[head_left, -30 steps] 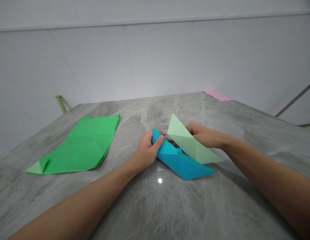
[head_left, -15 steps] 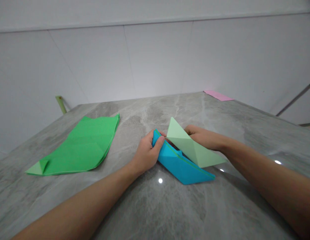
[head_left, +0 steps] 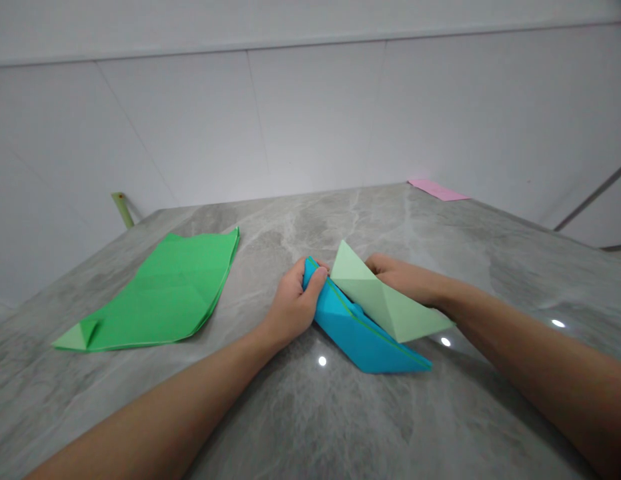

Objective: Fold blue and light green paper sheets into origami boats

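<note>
My left hand (head_left: 295, 299) pinches the upper left end of a blue folded paper boat (head_left: 357, 333), thumb on the near face. A thin green line runs along the boat's top edge, and a small blue fold shows inside. Leaning against its far side is a pale green folded paper (head_left: 377, 293) with a pointed top; whether the two are joined I cannot tell. My right hand (head_left: 395, 273) is curled behind the pale green paper and grips it from the far side. Most of its fingers are hidden there.
Green sheets of paper (head_left: 160, 287) lie stacked to the left, one corner folded up. A pink paper (head_left: 437, 190) rests at the back right edge of the grey marbled table (head_left: 290, 427). Behind stands a white wall (head_left: 310, 120). A light green post (head_left: 123, 210) shows beyond the left edge.
The pale green paper has come down and nearer to me, closer against the blue boat. My right hand has shifted slightly left with it. The boat's lower end has dipped a little.
</note>
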Demonstrator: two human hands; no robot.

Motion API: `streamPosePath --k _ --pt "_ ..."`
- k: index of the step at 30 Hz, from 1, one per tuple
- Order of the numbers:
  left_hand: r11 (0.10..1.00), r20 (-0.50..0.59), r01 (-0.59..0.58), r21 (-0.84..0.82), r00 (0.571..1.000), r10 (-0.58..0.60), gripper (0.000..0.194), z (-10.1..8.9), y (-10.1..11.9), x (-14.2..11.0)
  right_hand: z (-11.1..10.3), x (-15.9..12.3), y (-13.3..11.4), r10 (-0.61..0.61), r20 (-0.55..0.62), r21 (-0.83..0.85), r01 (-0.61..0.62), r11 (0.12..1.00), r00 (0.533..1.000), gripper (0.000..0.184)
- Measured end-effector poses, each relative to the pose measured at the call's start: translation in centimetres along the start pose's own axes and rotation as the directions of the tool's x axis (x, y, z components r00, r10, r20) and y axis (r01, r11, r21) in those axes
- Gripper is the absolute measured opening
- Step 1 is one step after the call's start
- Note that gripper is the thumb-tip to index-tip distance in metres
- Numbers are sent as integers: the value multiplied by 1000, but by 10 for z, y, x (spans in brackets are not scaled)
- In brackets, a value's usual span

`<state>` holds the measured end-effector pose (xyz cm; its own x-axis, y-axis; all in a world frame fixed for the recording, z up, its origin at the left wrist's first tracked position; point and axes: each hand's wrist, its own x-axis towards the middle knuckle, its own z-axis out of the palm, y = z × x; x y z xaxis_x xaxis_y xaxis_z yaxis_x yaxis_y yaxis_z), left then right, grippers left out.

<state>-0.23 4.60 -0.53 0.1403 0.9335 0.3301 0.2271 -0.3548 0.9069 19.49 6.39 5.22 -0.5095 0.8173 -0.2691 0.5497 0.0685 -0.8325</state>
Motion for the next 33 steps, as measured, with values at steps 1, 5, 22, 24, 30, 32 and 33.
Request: streamPosePath --k 1,5,22,24,30,32,33 --pt "999 -2 15 -29 1000 -15 25 1 0 1 1 0 -1 -27 21 8 27 1000 999 17" --pt "995 30 60 -76 998 -58 34 2 1 4 7 0 -4 -131 104 47 127 991 986 16" --pt "956 50 145 -257 989 -136 30 5 -2 5 51 4 -5 -393 -151 -200 361 911 907 14" --pt "913 -23 152 -378 985 -173 29 3 -5 7 37 6 -3 -323 -133 -63 318 946 937 19" --pt "843 -364 3 -538 901 -236 26 -6 -4 19 -2 15 13 -261 -410 13 291 957 874 41" --pt "851 -383 -6 -525 895 -229 29 -8 -4 22 -3 16 19 -421 -425 -191 375 907 802 48" --pt "851 -375 -5 -525 899 -226 32 -9 -5 22 -2 16 22 -511 -400 -300 418 858 761 47"
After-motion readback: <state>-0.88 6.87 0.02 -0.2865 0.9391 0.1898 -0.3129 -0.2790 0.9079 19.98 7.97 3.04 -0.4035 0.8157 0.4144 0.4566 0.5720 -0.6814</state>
